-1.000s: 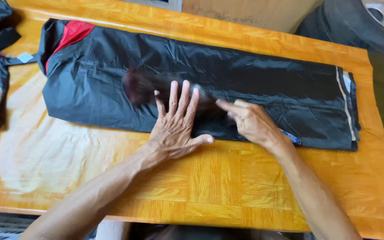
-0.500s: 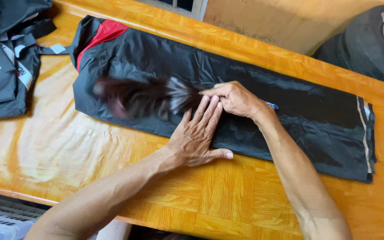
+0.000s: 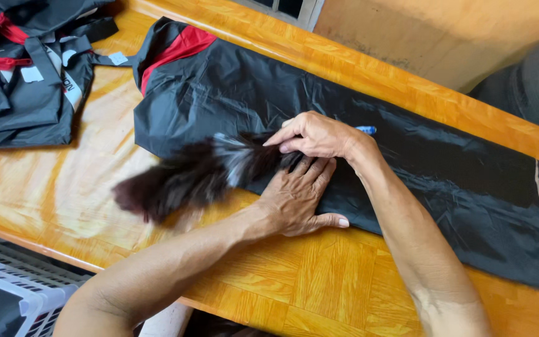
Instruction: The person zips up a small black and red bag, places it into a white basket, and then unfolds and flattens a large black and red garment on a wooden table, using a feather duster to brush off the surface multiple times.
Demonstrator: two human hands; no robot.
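**Mid-sweep on the black garment, dust going off the near edge**

The black garment [image 3: 407, 162] lay flat across the worktop [image 3: 319, 293], collar toward the far left corner. Left hand [image 3: 297, 200] was pressed flat on it, fingers spread, gripping nothing. Right hand [image 3: 316, 134] had fingers closed on a feather duster [image 3: 188, 175], blurred, over the near-left side. Looked like brushing; bare wood left of it, bags [image 3: 26, 68] near the far-left corner.

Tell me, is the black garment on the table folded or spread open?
Folded. The black garment lies as a long narrow strip on the table, with layered edges showing at its right end.
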